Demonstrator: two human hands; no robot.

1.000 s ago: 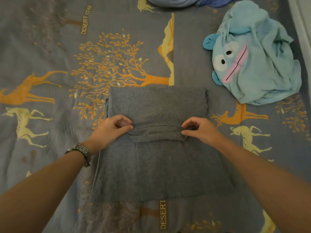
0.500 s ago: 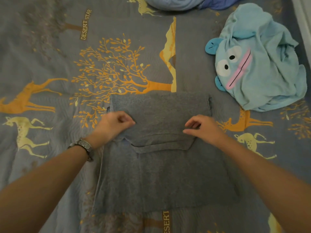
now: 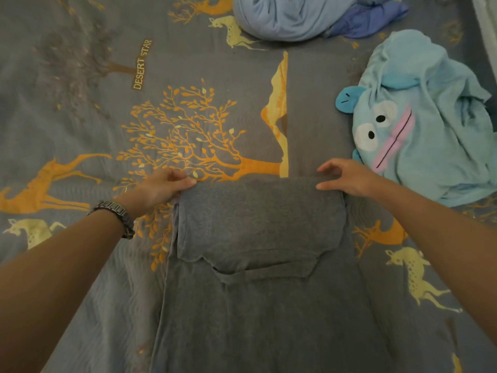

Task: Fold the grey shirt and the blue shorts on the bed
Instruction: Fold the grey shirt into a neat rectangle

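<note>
Shirt half folded, hands at its far fold

"DESERT STAR" is the only writing you can read, printed on the sheet (image 3: 80, 135) beyond the shirt (image 3: 263, 305). One grey shirt lies on the sheet, long axis running away from you, its top folded back toward you with the collar facing you. Your left hand (image 3: 158, 188) pinches the fold's left corner. Your right hand (image 3: 347, 176) hovers at the right corner, fingers loosely spread, gripping nothing. One watch (image 3: 115, 215) sits on your left wrist.

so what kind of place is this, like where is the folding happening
Most likely a bedroom: the grey shirt lies on a bed's printed bedsheet, with a blue character towel and bundled blue clothes beside it.
</note>
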